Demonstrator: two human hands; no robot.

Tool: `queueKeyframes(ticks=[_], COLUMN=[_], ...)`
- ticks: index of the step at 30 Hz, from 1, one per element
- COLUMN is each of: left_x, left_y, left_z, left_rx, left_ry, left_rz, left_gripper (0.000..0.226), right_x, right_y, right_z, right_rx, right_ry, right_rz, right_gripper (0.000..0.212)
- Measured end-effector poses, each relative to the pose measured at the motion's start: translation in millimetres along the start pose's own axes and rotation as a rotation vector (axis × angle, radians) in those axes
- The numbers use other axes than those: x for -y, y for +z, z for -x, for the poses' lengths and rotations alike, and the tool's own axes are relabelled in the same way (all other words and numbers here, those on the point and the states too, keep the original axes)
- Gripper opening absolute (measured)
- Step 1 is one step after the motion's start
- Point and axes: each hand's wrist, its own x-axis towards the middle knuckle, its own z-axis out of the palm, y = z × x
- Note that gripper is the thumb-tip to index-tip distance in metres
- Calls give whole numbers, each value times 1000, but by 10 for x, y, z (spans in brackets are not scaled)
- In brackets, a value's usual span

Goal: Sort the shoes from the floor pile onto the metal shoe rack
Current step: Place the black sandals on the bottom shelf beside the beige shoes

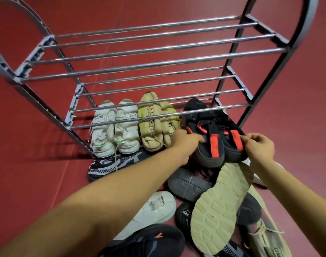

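Nearest you, beneath your forearms, lies the floor pile (205, 210). Below your left forearm a white slip-on (154, 210) shows the word "DESIGN" on its tongue tab, and nearer still a black trainer (149, 240) carries an orange mark. Under your right forearm an upturned tan sole (221, 204) lies across a dark grey sole (188, 184) and a black shoe with white lettering too cut off to read. At the bottom right a beige laced shoe (266, 236) bears letters that run out of view. Left of your left wrist a black-and-white knit shoe (110, 164) lies on the red floor (28, 173), with bare floor beyond it.

Your left hand (188, 140) grips the left side of the black pair with red heel straps (217, 138), fingers curled over the collar. Your right hand (258, 147) pinches the right heel of that pair. The pair's toes reach under the front bar of the metal shoe rack (158, 86), at the right end of the bottom level.

Just left of your left hand, touching it, sits a tan pair (156, 123), then a white pair with green heel trim (115, 128), both heels toward you. Beyond your hands, the two upper tiers of chrome bars hold nothing.
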Motion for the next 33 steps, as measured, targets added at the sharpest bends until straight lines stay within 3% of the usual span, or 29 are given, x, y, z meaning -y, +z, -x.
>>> queueKeyframes(ticks=[2, 5, 7, 9, 11, 13, 14, 16, 19, 21, 24, 29, 33], left_x=[-141, -317, -323, -254, -97, 88, 180, 350, 458, 404, 302, 155, 10], left_y=[14, 30, 31, 89, 139, 110, 71, 13, -10, 26, 70, 222, 501], left_z=[-129, -304, -395, -385, -208, -17, 62, 91, -42, -97, -106, -107, -80], left_rx=[-45, -84, -35, -13, -126, -234, -195, -41, 43, 50, 5, -98, -112], left_ry=[41, 84, 36, 1, 154, 482, 637, 796, 822, 813, 822, 864, 911], left_rz=[-30, -67, -78, -168, -450, -717, -786, -977, -1293, -1361, -1327, -1151, -1175], left_gripper=[32, 24, 52, 61, 51, 44, 48, 63, 74, 65, 55, 59, 55], right_x=[50, 103, 95, 11, -79, -64, -35, 13, 7, -36, -38, -150, -117], right_y=[110, 273, 365, 408, 377, 303, 264, 185, 183, 273, 350, 242, 190], right_z=[-57, -103, -86, -93, -100, -78, -45, 50, 133, 78, 18, -41, -46], right_rx=[-53, -118, -108, -70, -41, 16, 64, 182, 369, 406, 373, 262, 243], right_ry=[-26, -118, -185, -171, -84, -30, -59, -244, -540, -632, -724, -914, -882], right_rz=[1, 20, 84, 145, 195, 284, 339, 457, 859, 1016, 947, 869, 806], right_gripper=[14, 20, 26, 34, 44, 53, 57, 67, 79, 61, 30, 17, 23])
